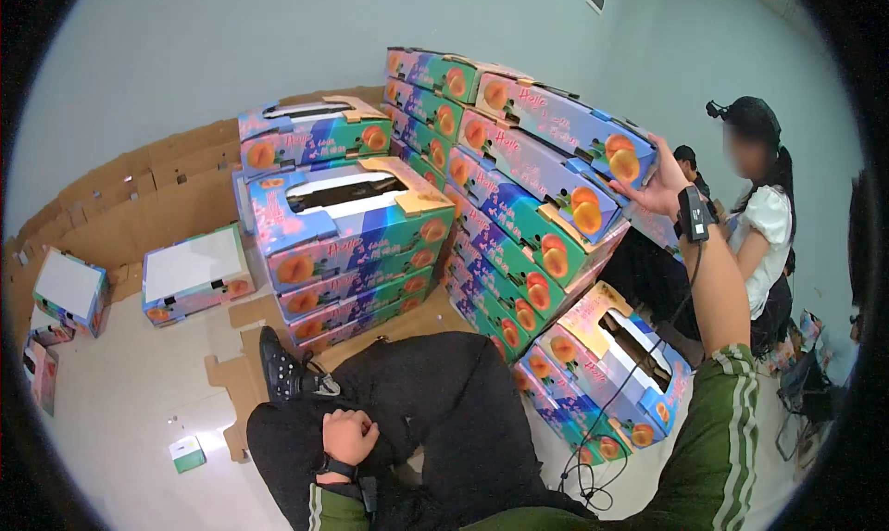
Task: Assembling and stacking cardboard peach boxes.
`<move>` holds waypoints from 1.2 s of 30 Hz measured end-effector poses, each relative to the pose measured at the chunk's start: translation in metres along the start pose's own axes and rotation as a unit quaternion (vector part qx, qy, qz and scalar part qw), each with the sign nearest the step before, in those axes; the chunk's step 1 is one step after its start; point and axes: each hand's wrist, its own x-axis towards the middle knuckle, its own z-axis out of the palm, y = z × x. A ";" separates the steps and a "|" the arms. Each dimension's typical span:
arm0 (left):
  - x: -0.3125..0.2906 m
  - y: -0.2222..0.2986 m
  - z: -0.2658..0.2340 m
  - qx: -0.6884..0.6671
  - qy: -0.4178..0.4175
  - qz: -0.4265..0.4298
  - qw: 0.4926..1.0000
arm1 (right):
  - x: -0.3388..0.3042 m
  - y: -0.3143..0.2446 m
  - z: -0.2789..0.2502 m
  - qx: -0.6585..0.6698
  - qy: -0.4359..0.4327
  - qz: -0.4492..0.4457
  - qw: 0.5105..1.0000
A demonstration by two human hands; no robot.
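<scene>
My right hand [659,184] is raised at the right end of the tall stack. It grips the near corner of the top fruit box [565,128], a blue and pink carton printed with peaches, with the thumb low and the fingers along its end. Directly below lies another fruit box [537,174] of the same kind. My left hand [348,436] rests on my black-trousered leg, its fingers curled in with nothing seen in them.
A shorter stack of peach cartons [356,225] stands left of the tall one. Two boxes [602,374] sit at right beside a loose black cable [593,475]. White-topped cartons [196,270] lie on the floor at left. A person [764,225] stands at right.
</scene>
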 end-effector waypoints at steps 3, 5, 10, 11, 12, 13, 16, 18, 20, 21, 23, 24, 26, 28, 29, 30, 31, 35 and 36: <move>-0.002 -0.002 -0.002 0.010 -0.010 -0.009 1.000 | -0.011 0.015 0.026 -0.066 0.015 -0.082 0.994; -0.001 -0.004 0.001 0.009 -0.017 -0.008 1.000 | -0.013 0.014 0.034 -0.121 0.047 -0.066 0.989; -0.002 0.002 -0.004 0.004 -0.019 -0.019 1.000 | -0.009 -0.006 0.013 -0.213 0.068 0.047 0.974; -0.002 0.002 -0.004 0.003 -0.023 -0.016 1.000 | -0.008 -0.004 0.011 -0.248 0.106 0.024 0.963; -0.002 0.000 -0.004 0.002 -0.023 -0.017 1.000 | -0.009 -0.004 0.012 -0.282 0.143 0.001 0.949; -0.003 -0.001 -0.004 0.002 -0.022 -0.018 1.000 | -0.003 -0.005 0.008 -0.316 0.176 0.014 0.932; 0.000 0.001 -0.003 -0.001 -0.032 -0.015 0.999 | -0.024 -0.002 0.016 -0.515 0.259 -0.127 0.807; 0.002 0.001 -0.002 -0.003 -0.034 -0.015 0.999 | -0.016 -0.013 -0.001 -0.622 0.293 -0.184 0.702; 0.001 0.002 -0.003 -0.003 -0.033 -0.019 0.999 | -0.028 0.013 0.028 -0.754 0.378 -0.470 0.260; -0.001 0.001 -0.003 0.008 -0.034 -0.022 0.999 | -0.034 0.032 0.052 -0.714 0.284 -0.589 0.248; -0.004 -0.002 -0.004 0.021 -0.035 -0.033 0.999 | -0.032 0.071 0.086 -0.744 0.137 -0.599 0.262; -0.006 -0.004 -0.005 0.015 -0.034 -0.038 0.999 | -0.031 0.088 0.098 -0.785 0.019 -0.571 0.239; -0.004 -0.001 -0.007 0.008 -0.037 -0.033 0.999 | -0.006 0.115 0.088 -0.867 -0.043 -0.482 0.117; 0.000 0.004 -0.006 0.002 -0.032 -0.028 0.999 | 0.026 0.131 0.066 -0.880 -0.050 -0.465 0.083; -0.001 0.003 -0.005 -0.001 -0.021 -0.019 1.000 | 0.031 0.135 0.065 -0.892 -0.055 -0.435 0.109; -0.002 0.005 -0.006 0.001 -0.021 -0.023 1.000 | 0.037 0.140 0.063 -0.903 -0.062 -0.403 0.135; -0.001 0.007 -0.007 -0.007 -0.021 -0.021 1.000 | 0.045 0.141 0.062 -0.930 -0.026 -0.337 0.144; -0.002 0.005 -0.009 -0.008 -0.012 -0.011 1.000 | 0.057 0.149 0.058 -0.943 -0.018 -0.300 0.141; -0.002 0.004 -0.009 -0.009 -0.012 -0.011 1.000 | 0.057 0.148 0.059 -0.944 -0.017 -0.300 0.139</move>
